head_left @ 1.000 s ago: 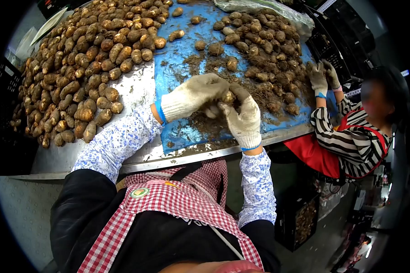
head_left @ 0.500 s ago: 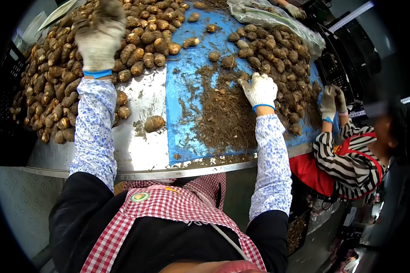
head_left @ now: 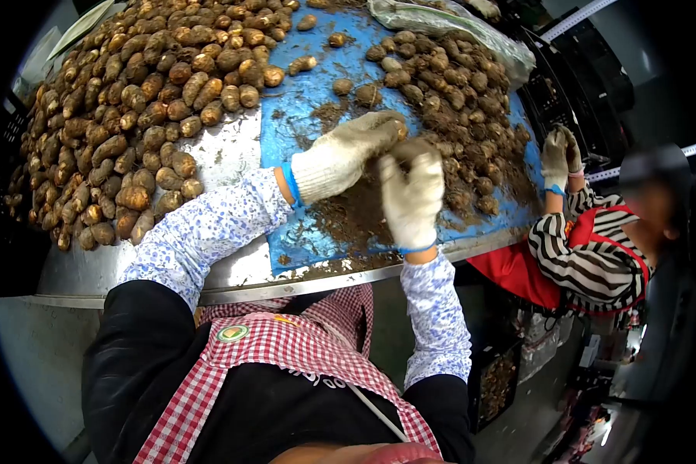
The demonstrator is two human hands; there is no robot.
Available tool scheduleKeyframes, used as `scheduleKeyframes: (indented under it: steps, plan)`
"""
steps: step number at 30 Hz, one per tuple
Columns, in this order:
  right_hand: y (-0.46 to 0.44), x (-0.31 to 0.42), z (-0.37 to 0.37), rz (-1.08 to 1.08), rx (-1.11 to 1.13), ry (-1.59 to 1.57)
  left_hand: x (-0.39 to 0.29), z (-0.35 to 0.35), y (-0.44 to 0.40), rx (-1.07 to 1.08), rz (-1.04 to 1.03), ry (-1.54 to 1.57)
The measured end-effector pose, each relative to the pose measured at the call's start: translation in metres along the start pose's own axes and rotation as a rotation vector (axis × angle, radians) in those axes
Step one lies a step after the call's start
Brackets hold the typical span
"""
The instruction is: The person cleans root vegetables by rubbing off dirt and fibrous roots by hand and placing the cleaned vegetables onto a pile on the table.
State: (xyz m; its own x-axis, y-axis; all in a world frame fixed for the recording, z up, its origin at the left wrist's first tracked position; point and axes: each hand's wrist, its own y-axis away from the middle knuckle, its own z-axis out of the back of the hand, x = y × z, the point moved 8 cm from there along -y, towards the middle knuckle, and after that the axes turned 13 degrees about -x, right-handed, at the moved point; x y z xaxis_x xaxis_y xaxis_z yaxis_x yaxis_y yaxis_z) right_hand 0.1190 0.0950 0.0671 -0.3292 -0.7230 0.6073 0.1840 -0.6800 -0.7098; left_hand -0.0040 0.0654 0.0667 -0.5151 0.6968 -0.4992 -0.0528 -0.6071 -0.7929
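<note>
Both my hands wear soiled white knit gloves and meet over the blue sheet [head_left: 286, 240]. My left hand [head_left: 344, 158] reaches across from the left, its fingers closed at a small brown lump that looks like a taro's end. Just right of it is my right hand [head_left: 414, 197], thumb raised and fingers curled; what lies inside them is hidden. Loose dirt and root fibres [head_left: 348, 224] lie beneath. Right of my hands is a heap of dark, hairy taros [head_left: 460, 100]. A larger heap of cleaner brown taros [head_left: 131, 100] covers the left side.
Several single taros, one a pale-ended taro [head_left: 302, 65], lie between the heaps. A clear plastic bag [head_left: 472, 35] borders the far right heap. The metal table edge [head_left: 232, 295] runs before me. At right stands a co-worker in striped sleeves [head_left: 588, 247], near black crates [head_left: 595, 69].
My left hand has come from above the left heap to the middle, beside my right hand. My right hand has moved slightly left and nearer. The view has shifted a little.
</note>
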Motion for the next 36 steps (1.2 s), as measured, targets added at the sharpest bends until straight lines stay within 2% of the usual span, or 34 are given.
scheduleKeyframes:
  steps: [1, 2, 3, 5, 6, 7, 10, 11, 14, 15, 16, 18, 19, 20, 21, 22, 24, 25, 28, 30, 32, 33, 35, 36]
  plan:
    - [0.006, 0.018, 0.0, 0.136, 0.063, 0.035, -0.002, -0.001, -0.003, 0.029, 0.048, 0.03]
    - [0.012, 0.022, 0.003, 0.172, 0.104, 0.012, -0.002, -0.003, -0.006, 0.058, 0.093, 0.055]
    - [0.018, 0.012, 0.011, 0.073, 0.106, -0.075, 0.007, -0.015, -0.002, -0.025, 0.226, 0.361]
    - [0.02, -0.019, 0.028, -0.233, -0.021, -0.303, 0.021, -0.037, 0.019, 0.193, 0.764, 1.344]
    - [0.0, 0.0, 0.047, -0.276, -0.042, -0.148, 0.002, -0.04, 0.021, 0.303, 1.035, 1.834]
    - [-0.002, 0.002, 0.044, -0.396, -0.014, -0.452, 0.01, -0.044, 0.032, 0.151, 1.328, 1.564]
    - [0.002, 0.045, 0.018, 0.208, 0.128, -0.097, 0.012, -0.047, 0.046, 0.192, 1.529, 1.065]
    - [0.003, 0.052, 0.021, 0.27, 0.065, -0.055, 0.001, -0.04, 0.041, 0.043, 1.602, 1.002]
    - [0.007, 0.029, 0.016, 0.14, 0.072, -0.008, -0.003, -0.021, 0.029, 0.136, 1.337, 0.632]
    - [0.006, 0.03, 0.017, 0.22, -0.001, 0.138, -0.01, -0.011, 0.021, 0.062, 1.144, 0.463]
    - [0.004, 0.039, 0.017, 0.352, -0.113, 0.114, -0.005, -0.021, 0.018, 0.017, 1.091, 0.526]
    - [0.002, 0.037, 0.013, 0.352, -0.109, 0.325, 0.024, -0.03, 0.021, -0.179, 0.702, 0.408]
    - [0.004, 0.041, 0.017, 0.474, -0.27, 0.262, 0.026, -0.025, 0.017, -0.229, 0.513, 0.212]
    - [0.01, 0.016, 0.011, 0.242, -0.247, 0.252, 0.023, -0.02, 0.012, -0.277, 0.32, 0.02]
    - [0.009, 0.01, 0.007, 0.041, -0.229, 0.032, 0.008, -0.014, 0.006, -0.322, 0.13, -0.169]
    - [0.009, 0.002, 0.001, -0.16, -0.207, -0.188, 0.004, -0.015, 0.005, -0.279, 0.103, -0.177]
    - [0.028, -0.022, -0.013, -0.234, -0.138, -0.181, -0.024, 0.003, -0.005, -0.193, 0.058, -0.201]
    - [0.037, -0.033, -0.018, -0.245, -0.113, -0.148, -0.037, 0.007, -0.01, -0.145, -0.117, -0.246]
    - [0.056, -0.06, -0.034, -0.286, -0.052, -0.061, -0.021, -0.006, -0.006, 0.382, 0.088, -0.378]
    - [0.031, -0.033, -0.015, -0.039, -0.231, 0.044, 0.035, -0.011, 0.015, 0.177, 0.707, -0.129]
    - [0.013, 0.014, -0.012, 0.006, -0.08, 0.555, 0.045, -0.04, 0.041, -0.021, 1.497, 0.742]
    - [0.008, 0.035, -0.01, 0.233, -0.106, 0.558, 0.043, -0.038, 0.039, 0.063, 1.429, 0.645]
    - [0.001, 0.032, -0.008, 0.254, -0.075, 0.482, 0.04, -0.032, 0.036, 0.213, 1.283, 0.443]
    - [0.005, 0.03, -0.008, 0.251, -0.045, 0.443, 0.041, -0.03, 0.028, 0.181, 1.017, 0.268]
